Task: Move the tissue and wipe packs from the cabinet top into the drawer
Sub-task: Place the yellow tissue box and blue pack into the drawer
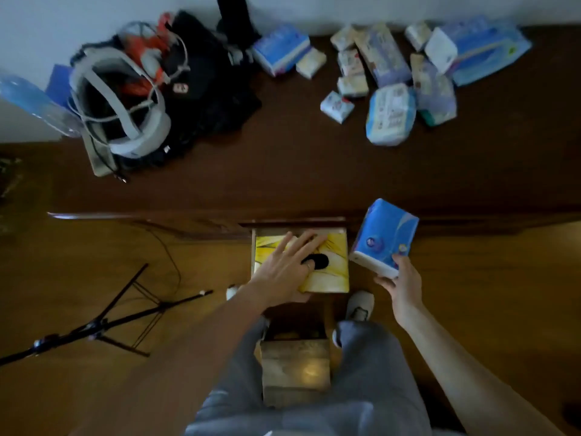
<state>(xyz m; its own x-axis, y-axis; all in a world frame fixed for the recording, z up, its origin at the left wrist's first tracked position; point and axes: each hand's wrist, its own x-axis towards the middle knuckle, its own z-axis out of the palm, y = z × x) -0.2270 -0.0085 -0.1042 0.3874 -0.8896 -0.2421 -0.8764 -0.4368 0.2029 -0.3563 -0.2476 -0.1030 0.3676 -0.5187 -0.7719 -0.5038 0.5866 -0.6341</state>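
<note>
A yellow tissue box [330, 272] lies in the open drawer [253, 247] below the cabinet's front edge. My left hand [287, 262] rests flat on the box with fingers spread. To the right of the drawer, my right hand [401, 283] grips a blue tissue pack [385, 236] by its lower end, held above the floor. Several tissue and wipe packs lie on the cabinet top [283, 171] at the back right, among them a pale blue wipe pack [391, 113] and a large blue pack [487, 51].
A pile of black bags, white straps and cables [151, 89] fills the cabinet's back left. A black tripod [103, 322] stands on the wooden floor at left. A small wooden stool [295, 369] sits between my legs.
</note>
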